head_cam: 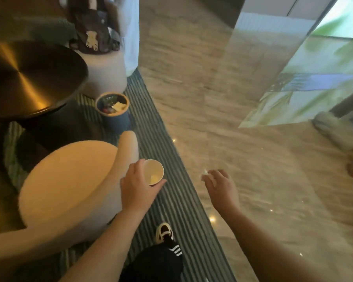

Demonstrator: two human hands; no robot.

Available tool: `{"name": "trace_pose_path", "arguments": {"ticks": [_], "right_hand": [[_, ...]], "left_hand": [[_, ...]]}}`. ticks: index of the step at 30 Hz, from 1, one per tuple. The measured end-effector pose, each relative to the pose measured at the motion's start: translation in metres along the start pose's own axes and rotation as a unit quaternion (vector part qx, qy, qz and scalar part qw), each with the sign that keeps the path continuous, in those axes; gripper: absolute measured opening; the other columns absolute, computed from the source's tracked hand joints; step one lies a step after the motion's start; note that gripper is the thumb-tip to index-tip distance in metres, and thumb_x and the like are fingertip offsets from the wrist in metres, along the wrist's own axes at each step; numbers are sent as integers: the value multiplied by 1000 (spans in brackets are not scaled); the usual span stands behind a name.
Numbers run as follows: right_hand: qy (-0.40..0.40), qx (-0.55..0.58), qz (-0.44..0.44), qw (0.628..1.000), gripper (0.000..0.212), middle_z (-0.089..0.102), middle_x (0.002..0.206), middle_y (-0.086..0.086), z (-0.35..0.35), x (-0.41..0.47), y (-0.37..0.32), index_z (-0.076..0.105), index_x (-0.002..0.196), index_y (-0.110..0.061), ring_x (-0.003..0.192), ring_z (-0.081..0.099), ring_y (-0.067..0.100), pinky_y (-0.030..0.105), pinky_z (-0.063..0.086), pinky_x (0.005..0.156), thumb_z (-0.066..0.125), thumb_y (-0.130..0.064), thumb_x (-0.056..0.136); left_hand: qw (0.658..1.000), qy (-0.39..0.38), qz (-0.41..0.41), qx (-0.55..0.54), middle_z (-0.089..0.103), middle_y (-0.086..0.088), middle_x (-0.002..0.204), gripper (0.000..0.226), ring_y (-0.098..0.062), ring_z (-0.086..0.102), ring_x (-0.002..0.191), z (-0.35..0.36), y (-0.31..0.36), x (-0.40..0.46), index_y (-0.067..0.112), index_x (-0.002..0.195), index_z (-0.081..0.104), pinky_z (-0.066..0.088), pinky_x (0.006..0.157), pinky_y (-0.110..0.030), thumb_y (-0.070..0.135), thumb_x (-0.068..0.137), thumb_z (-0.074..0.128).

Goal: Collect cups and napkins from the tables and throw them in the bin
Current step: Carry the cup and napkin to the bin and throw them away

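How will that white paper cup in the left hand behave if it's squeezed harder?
The white paper cup looks thin-walled, so it would probably dent. It seems nearly empty, so likely light and easily dropped. The left hand holds it by the side with the mouth open, so any dregs could spill if tipped.

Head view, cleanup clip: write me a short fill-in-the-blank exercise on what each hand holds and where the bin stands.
1. The left hand holds a paper ____.
2. The right hand pinches a crumpled white ____.
3. The blue bin stands on the striped ____, beside the round dark table.
4. The bin already has ____ inside.

Missing words: cup; napkin; carpet; rubbish.
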State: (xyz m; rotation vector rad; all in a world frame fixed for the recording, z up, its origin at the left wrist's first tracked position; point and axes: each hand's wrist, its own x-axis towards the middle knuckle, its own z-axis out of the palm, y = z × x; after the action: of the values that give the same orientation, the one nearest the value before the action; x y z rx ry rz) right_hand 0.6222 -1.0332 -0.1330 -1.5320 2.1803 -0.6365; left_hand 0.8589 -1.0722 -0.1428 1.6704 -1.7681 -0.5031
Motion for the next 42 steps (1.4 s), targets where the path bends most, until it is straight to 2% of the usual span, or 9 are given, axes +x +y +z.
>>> {"name": "trace_pose_path", "arguments": {"ticks": [3,7,14,19,22,27,34,37,42], "right_hand": [[-12,1,-26,1000,30,60,115,-7,-7,87,-19,64,114,-24,99,58,15,26,41,81,54,-41,92],[-56,0,-57,997,31,58,116,-8,0,178,-49,62,116,-25,102,55,13,26,41,83,52,-43,92],[-115,-4,-170,979,29,59,116,-1,37,333,-126,64,115,-18,99,57,18,29,43,83,52,-35,94],[-181,0,-242,953,26,59,112,3,77,453,-172,64,112,-14,98,57,20,30,43,82,54,-30,94],[-229,-28,-293,928,26,58,111,3,101,537,-193,64,112,-15,97,57,20,27,39,80,53,-31,94],[-277,-56,-352,892,26,59,105,3,120,661,-227,65,109,-15,99,55,22,31,41,86,52,-32,94],[-314,-68,-375,870,30,60,110,4,148,747,-266,63,114,-16,101,55,19,26,37,82,52,-34,94],[-334,-76,-391,854,29,60,111,5,171,780,-281,63,113,-15,103,54,21,25,35,82,52,-33,94],[-357,-86,-406,837,30,60,111,6,219,830,-306,63,116,-12,103,53,21,23,31,83,53,-31,94]], "left_hand": [[1000,17,-23,9,54,0,111,73,-23,52,100,15,4,72,22,120,45,43,76,-39,55,63,77],[996,49,-63,26,53,2,109,73,-22,53,97,20,-4,149,26,117,43,39,70,-33,61,60,73],[976,125,-171,46,51,4,110,77,-18,51,97,32,-30,245,27,120,40,36,73,-32,58,60,77],[946,188,-256,70,53,-2,113,78,-25,53,101,58,-50,330,22,123,42,42,78,-40,54,61,79],[923,219,-309,74,51,0,116,79,-23,52,102,79,-57,394,24,124,41,41,81,-41,56,62,78],[880,256,-395,71,51,2,117,79,-20,51,103,107,-55,478,30,121,37,41,82,-39,57,60,79],[842,264,-465,72,50,1,119,85,-19,51,107,129,-57,551,27,124,36,44,86,-39,52,58,83],[831,266,-485,59,49,-1,122,85,-22,52,108,140,-74,582,23,127,39,46,88,-45,53,60,82],[817,255,-515,36,50,-4,124,86,-23,49,112,166,-123,631,17,129,40,43,89,-45,53,62,79]]}}
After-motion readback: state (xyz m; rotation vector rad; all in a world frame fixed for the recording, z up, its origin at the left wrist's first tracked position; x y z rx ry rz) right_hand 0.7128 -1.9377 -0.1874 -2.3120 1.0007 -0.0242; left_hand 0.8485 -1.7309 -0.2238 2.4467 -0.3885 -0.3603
